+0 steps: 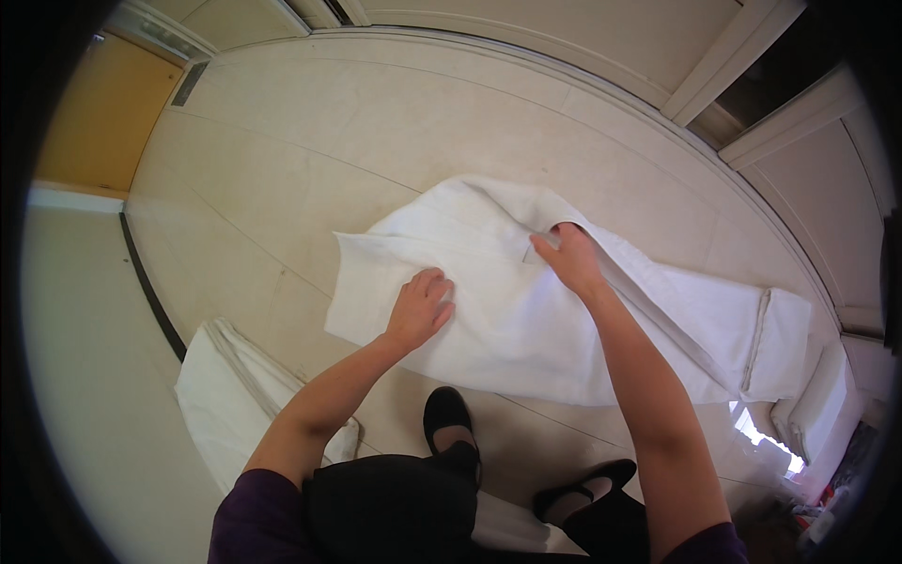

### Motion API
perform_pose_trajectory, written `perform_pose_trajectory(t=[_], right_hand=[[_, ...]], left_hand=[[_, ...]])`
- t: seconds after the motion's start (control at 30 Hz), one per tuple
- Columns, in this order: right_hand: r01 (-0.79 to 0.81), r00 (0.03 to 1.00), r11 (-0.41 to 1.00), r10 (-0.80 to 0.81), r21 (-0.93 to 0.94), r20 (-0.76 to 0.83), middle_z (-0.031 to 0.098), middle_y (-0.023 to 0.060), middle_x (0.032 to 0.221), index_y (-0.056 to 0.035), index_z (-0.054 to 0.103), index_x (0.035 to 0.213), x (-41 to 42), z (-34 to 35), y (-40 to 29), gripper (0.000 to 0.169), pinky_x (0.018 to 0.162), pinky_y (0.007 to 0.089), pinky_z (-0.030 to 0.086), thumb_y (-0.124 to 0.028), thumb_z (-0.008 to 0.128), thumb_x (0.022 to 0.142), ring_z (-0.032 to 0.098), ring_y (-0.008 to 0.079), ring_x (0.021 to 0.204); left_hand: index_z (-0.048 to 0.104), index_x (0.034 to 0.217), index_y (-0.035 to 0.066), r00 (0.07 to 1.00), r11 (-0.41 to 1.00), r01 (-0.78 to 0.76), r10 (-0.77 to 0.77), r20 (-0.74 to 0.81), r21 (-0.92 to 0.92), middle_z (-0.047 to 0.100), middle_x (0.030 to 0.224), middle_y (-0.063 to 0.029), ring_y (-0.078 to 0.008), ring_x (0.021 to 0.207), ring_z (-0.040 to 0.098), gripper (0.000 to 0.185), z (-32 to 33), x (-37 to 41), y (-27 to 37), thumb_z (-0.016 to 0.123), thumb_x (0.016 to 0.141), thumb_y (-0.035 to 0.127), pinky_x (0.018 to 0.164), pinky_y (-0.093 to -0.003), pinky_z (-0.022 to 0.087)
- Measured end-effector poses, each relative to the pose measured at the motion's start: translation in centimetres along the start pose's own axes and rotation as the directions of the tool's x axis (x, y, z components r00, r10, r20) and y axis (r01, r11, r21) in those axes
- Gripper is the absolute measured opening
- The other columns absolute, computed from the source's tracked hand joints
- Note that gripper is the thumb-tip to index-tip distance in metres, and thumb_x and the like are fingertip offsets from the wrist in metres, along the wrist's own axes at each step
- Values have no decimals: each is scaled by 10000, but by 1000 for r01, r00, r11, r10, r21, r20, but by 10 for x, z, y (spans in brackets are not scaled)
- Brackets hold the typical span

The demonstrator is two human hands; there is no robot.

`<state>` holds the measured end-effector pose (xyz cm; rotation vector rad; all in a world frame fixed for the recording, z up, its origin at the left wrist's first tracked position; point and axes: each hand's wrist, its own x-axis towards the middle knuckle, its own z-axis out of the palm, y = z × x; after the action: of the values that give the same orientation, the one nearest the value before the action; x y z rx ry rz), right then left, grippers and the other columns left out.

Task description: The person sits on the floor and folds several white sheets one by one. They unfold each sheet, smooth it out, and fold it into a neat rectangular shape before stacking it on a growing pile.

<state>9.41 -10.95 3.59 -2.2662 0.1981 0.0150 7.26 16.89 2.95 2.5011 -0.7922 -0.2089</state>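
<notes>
A large white cloth [507, 324], apparently a garment, is spread over the pale tiled floor before my feet. Its left end is square-edged, and a long loose fold runs along its far right side. My left hand [421, 307] is over the left half with slightly curled, spread fingers and nothing in it. At the upper fold, the fingertips of my right hand [574, 257] are partly hidden under the cloth's edge, while the thumb stands apart. Whether these fingers pinch the fabric cannot be seen. The narrower right end finishes in a turned-back band [779, 345].
Another white cloth [225, 388] lies in folds at lower left. A folded white piece [817, 402] is at far right, near blurred clutter [821, 515]. Pale panelled doors [550, 35] border the far side; a yellow wooden panel [113, 113] stands upper left. My black shoes [447, 412] are close to the cloth.
</notes>
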Motion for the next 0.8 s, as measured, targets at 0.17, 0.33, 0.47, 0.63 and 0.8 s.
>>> perform_pose_trajectory(t=[0.17, 0.33, 0.47, 0.63, 0.8], right_hand=[[-449, 869, 893, 429, 29, 246, 587, 179, 864, 40, 520, 851, 25, 9, -14, 443, 682, 355, 444, -382, 612, 748, 571, 287, 788], [-338, 856, -83, 387, 938, 342, 537, 95, 927, 4, 463, 1015, 46, 10, -31, 479, 625, 290, 447, -417, 556, 806, 577, 181, 837], [-442, 874, 281, 351, 852, 338, 515, 104, 995, 24, 392, 1157, 29, 22, -28, 609, 731, 291, 442, -419, 582, 785, 532, 196, 933], [-194, 979, 980, 196, 32, -54, 534, 100, 931, 43, 431, 1160, -7, 63, -7, 642, 649, 299, 428, -365, 663, 721, 506, 155, 822], [-700, 704, 371, 500, 610, 504, 528, 41, 719, -8, 505, 919, 28, 59, -23, 367, 466, 238, 397, -320, 632, 773, 478, 132, 552]], left_hand=[[486, 1075, 100, 965, 961, -258, 253, 60, 95, 432, 1152, -111, -270, 1108, 403, 390, 5, 23, 7, 609, 706, 130, 873, -392, 358], [444, 1175, 127, 891, 922, -384, 356, 283, 48, 377, 1251, -103, -275, 1168, 368, 465, 18, 10, 15, 595, 736, 157, 942, -425, 329], [386, 1256, 190, 900, 907, -380, 317, 299, 183, 267, 1357, -84, -275, 1256, 252, 526, 18, 4, 12, 576, 767, 207, 971, -495, 279], [349, 1288, 257, 888, 902, -384, 301, 347, 199, 223, 1389, -62, -274, 1286, 189, 545, 16, 11, 7, 562, 787, 236, 967, -546, 251], [337, 1296, 246, 857, 881, -430, 329, 397, 197, 236, 1384, -51, -267, 1284, 202, 586, 17, -2, 8, 578, 763, 225, 979, -518, 255]])
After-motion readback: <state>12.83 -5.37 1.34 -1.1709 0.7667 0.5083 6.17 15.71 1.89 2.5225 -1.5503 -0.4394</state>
